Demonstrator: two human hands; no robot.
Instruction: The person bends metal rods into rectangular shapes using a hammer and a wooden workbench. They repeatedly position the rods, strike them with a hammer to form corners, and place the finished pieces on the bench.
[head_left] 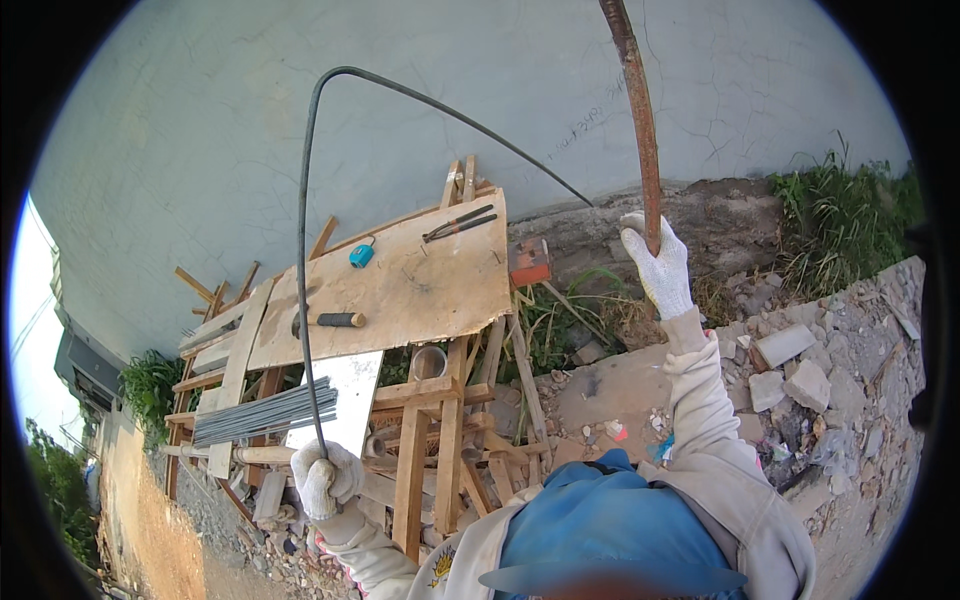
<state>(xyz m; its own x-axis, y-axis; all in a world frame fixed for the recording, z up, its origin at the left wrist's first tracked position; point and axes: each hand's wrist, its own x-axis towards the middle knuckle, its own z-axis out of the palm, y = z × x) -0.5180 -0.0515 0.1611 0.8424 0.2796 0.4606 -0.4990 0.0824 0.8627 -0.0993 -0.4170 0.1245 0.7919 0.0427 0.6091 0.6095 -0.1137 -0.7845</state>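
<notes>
The work looks partway along: the dark rod (304, 180), its lower end clamped in the left hand (327, 480), already has one bend but is not laid down, while the right hand (660, 265), well apart, grips a rusty bar (640, 110). A bundle of thin rods (250, 420) lies by the bench (430, 285), where pincers (440, 233), a blue tape measure (362, 256) and a dark-handled tool (337, 320) take up room; rubble (790, 370) clutters the ground.

White gloves (665, 282), cream sleeves (703, 385), yellow chest emblem (443, 567), blue garment (605, 520)
</notes>
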